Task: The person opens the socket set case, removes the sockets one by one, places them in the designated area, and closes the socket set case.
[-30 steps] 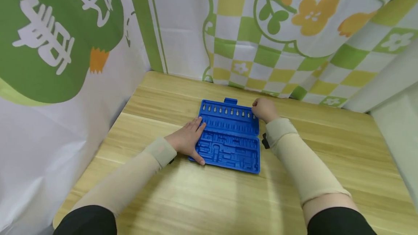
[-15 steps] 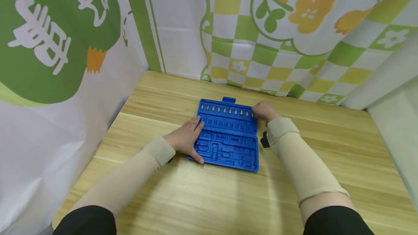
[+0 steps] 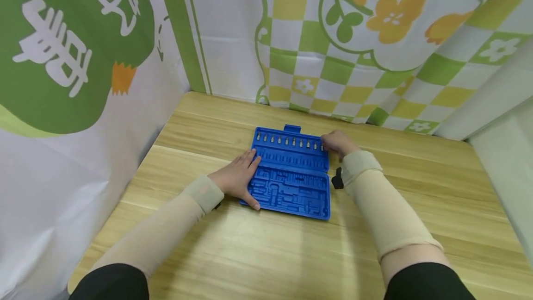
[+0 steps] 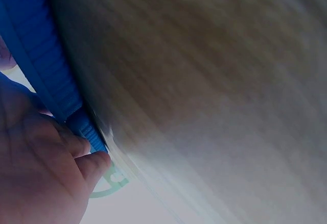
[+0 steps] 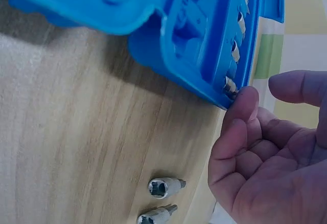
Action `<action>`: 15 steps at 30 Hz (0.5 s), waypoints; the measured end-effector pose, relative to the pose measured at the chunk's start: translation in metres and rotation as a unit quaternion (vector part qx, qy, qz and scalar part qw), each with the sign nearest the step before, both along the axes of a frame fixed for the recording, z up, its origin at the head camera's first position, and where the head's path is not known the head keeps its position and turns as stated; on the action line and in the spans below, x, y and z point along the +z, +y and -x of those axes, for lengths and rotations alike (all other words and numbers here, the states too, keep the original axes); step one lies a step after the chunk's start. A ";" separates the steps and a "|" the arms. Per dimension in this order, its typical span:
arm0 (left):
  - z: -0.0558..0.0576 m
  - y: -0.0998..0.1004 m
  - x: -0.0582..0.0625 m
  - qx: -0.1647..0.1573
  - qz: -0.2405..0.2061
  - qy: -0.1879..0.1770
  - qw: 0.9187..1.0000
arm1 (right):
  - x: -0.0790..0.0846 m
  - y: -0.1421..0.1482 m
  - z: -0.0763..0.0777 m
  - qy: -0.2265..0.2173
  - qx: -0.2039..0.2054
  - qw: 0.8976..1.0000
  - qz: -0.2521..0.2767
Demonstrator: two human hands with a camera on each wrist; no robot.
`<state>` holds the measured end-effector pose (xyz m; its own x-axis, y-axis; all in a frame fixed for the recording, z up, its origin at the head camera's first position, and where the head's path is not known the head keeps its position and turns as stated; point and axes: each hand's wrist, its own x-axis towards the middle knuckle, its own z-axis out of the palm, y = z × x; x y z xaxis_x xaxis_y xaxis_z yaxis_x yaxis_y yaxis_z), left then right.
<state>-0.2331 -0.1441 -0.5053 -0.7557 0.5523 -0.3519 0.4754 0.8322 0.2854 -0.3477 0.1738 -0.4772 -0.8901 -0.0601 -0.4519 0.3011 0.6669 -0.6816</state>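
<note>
An open blue plastic case (image 3: pixel 287 212) lies flat on the table, with a row of metal bit sockets (image 3: pixel 294 141) along its far half. My left hand (image 3: pixel 236 177) rests on the case's left edge, fingers and thumb spread. At the far right corner is my right hand (image 3: pixel 338 142). In the right wrist view, its index fingertip touches the end bit socket (image 5: pixel 229 84), seated in the case. The thumb stands apart from that finger, and the other fingers are bent. The left wrist view shows the left fingers against the case's side.
In the right wrist view, two loose bit sockets, one (image 5: pixel 166 187) above another (image 5: pixel 156 216), lie on the wooden table (image 3: pixel 258 253) right of the case; the right arm hides them from the head view. A patterned curtain (image 3: pixel 300 59) hangs along the table's back edge.
Compared with one second ago, my right hand has come down slightly at the case's far right corner, its fingers less balled. My left hand has stayed on the left edge.
</note>
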 end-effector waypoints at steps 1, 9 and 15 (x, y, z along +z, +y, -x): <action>0.000 0.000 0.000 0.000 0.002 0.000 1.000 | 0.000 0.001 0.000 -0.002 -0.009 1.000 0.014; 0.002 0.001 -0.002 -0.003 0.012 0.000 1.000 | -0.005 0.015 -0.001 -0.049 -0.080 0.982 0.166; 0.002 0.001 -0.004 -0.001 0.011 -0.002 1.000 | -0.011 0.023 -0.001 -0.059 -0.081 0.975 0.198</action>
